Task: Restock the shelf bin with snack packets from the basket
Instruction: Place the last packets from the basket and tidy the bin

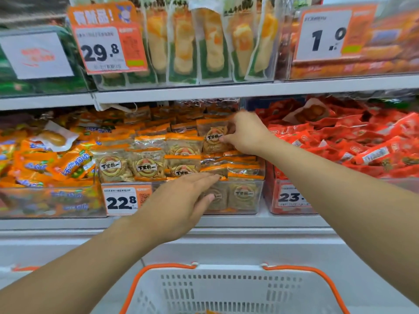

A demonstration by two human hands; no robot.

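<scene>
The bin (244, 196) sits on the shelf (260, 219), between two other bins. Packets (147, 165) lie stacked in it. The basket (226, 288) stands below, before the shelf.

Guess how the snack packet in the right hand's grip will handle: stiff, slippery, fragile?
The snack packet, pinched by the right hand, is thin clear film with a glossy sheen, so it is probably floppy and a bit slick. A fingertip pinch holds it, so it is likely light. Its contents look like brittle crisps, possibly crushable. The left hand lies flat on the shelf bin.
</scene>
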